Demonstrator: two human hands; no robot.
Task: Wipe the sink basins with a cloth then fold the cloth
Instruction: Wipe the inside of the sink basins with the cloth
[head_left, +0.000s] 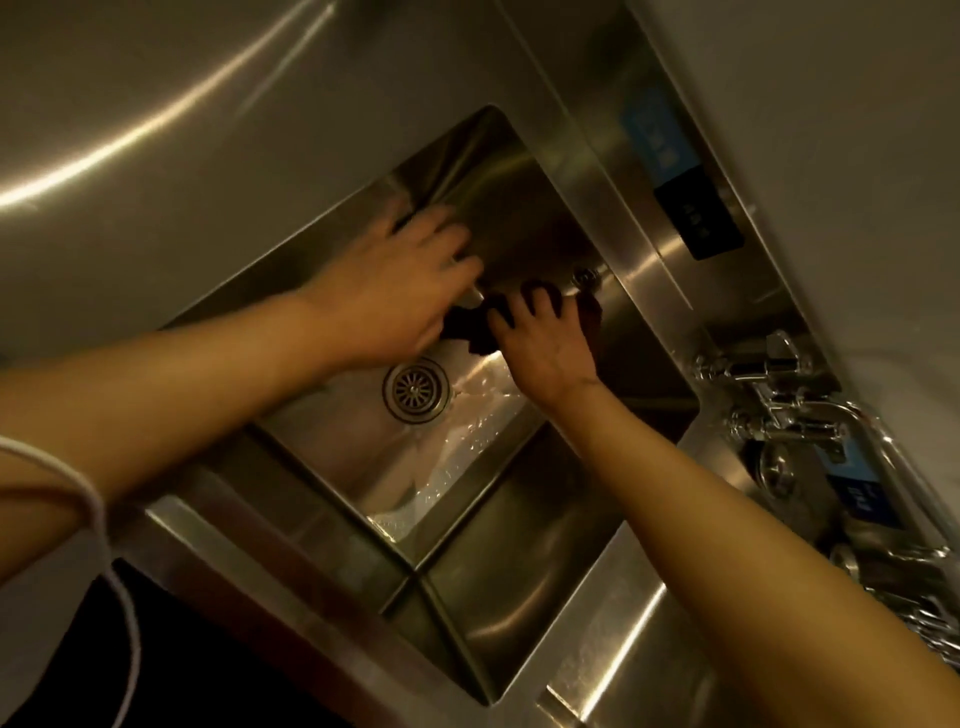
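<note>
Reaching past a white cord (101, 512) into the basin (322, 499). Gripping the dark cloth (462, 325) with the right hand (543, 343), fingers curled, pressing it on the back wall. Laying the left hand (395, 291) flat beside it, fingers spread. Seemingly midway through wiping; not yet folding.

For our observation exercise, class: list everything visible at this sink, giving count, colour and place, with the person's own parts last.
wiped basin: one, steel, picture centre, floor wet
second basin: one, steel, below the first in the picture
drain strainer: one, metal, wiped basin floor
cloth: one, dark, wiped basin, under right hand
taps: chrome, count unclear, right side
labels: blue and black, backsplash
cord: one, white, lower left
left hand: fingers straight, in wiped basin
right hand: grips cloth
</note>
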